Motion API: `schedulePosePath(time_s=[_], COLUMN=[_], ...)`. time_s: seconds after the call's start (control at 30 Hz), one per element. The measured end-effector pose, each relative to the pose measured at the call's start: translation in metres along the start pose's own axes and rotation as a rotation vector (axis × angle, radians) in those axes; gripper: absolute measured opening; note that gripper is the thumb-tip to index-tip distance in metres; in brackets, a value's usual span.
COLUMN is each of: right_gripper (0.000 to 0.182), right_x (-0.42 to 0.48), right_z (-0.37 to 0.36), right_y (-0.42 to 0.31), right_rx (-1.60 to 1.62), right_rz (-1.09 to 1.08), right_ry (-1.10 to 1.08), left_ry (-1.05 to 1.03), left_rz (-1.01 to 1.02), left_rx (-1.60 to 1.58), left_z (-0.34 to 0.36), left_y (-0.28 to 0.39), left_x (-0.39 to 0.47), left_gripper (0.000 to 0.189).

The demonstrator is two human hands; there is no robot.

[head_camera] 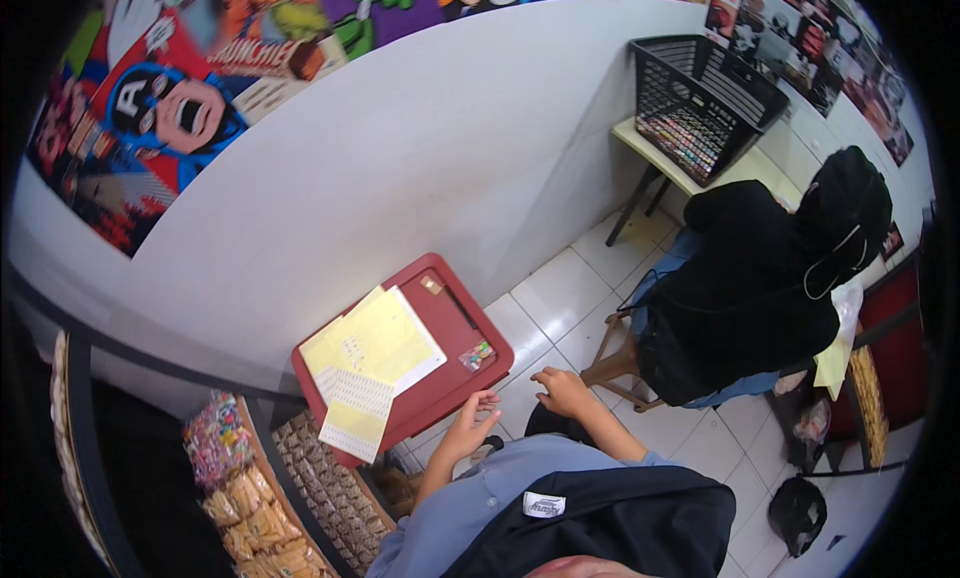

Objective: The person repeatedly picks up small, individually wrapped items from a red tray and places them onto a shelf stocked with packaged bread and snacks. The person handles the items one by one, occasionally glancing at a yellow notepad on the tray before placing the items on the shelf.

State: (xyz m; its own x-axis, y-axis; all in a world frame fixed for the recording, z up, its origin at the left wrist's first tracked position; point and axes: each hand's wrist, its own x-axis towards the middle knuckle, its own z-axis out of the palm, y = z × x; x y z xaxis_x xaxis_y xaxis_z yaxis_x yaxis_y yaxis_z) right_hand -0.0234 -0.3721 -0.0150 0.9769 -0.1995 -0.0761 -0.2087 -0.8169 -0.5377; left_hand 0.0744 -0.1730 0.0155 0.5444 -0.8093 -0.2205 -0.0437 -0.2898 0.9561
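My left hand (pixel 474 420) is raised just off the near edge of a small red table (pixel 442 383), fingers loosely apart and holding nothing. To its right, my right hand (pixel 561 389) hovers past the table's corner, also bare, fingers bent and spread. Closest to the hands on the table lies a clear packet of colourful pieces (pixel 477 355). Behind it are a thin dark stick-like tool (pixel 459 306) and a small tan piece (pixel 431 285). Yellow and white sheets (pixel 397 330) cover the table's left part, with printed label strips (pixel 360 405) overhanging its front edge.
A person in black (pixel 750 278) sits on a brown stool (pixel 615 364) at right, before a pale table (pixel 667 158) bearing a black plastic crate (pixel 705 98). Shelves of packaged snacks (pixel 262 518) stand at left. A black bag (pixel 797 514) lies on the tiled floor.
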Motion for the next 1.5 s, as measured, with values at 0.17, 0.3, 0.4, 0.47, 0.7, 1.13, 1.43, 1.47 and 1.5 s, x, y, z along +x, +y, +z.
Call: schedulePosePath(time_s=[0.17,0.3,0.4,0.47,0.7,1.13,1.43,1.47,1.5], right_gripper=[0.028,0.028,0.027,0.030,0.033,0.029,0.016,0.013,0.013], right_x=[-0.013,-0.017,-0.022,-0.020,-0.012,0.079,0.177,0.187,0.197], right_z=[-0.031,-0.090,-0.130,-0.160,-0.181,-0.212,-0.257,-0.266,-0.277], right_y=[0.034,0.070,0.103,0.113,0.154,0.192,0.216,0.224,0.231], right_rx=[0.131,0.145,0.167,0.215,0.470,0.549,0.508,0.429,0.364], right_rz=[0.013,-0.018,0.054,0.112,0.192,0.334,0.386,0.392,0.377], right_ry=[0.031,0.081,0.221,0.339,0.554,0.518,0.842,0.988,1.112], left_ry=[-0.186,-0.298,-0.363,-0.378,-0.495,-0.392,-0.290,-0.294,-0.300], left_rz=[0.045,0.064,0.085,0.096,0.044,-0.073,-0.097,-0.084,-0.067], left_rx=[-0.085,-0.120,-0.105,-0.084,-0.049,0.088,0.009,0.028,0.054], left_z=[0.051,0.105,0.139,0.154,0.180,0.098,0.040,0.037,0.034], left_y=[0.007,0.038,0.075,0.089,0.104,0.089,0.096,0.097,0.100], left_x=[0.062,0.123,0.169,0.197,0.265,0.413,0.488,0.494,0.500], left_gripper=[0.036,0.036,0.035,0.035,0.035,0.034,0.033,0.033,0.033])
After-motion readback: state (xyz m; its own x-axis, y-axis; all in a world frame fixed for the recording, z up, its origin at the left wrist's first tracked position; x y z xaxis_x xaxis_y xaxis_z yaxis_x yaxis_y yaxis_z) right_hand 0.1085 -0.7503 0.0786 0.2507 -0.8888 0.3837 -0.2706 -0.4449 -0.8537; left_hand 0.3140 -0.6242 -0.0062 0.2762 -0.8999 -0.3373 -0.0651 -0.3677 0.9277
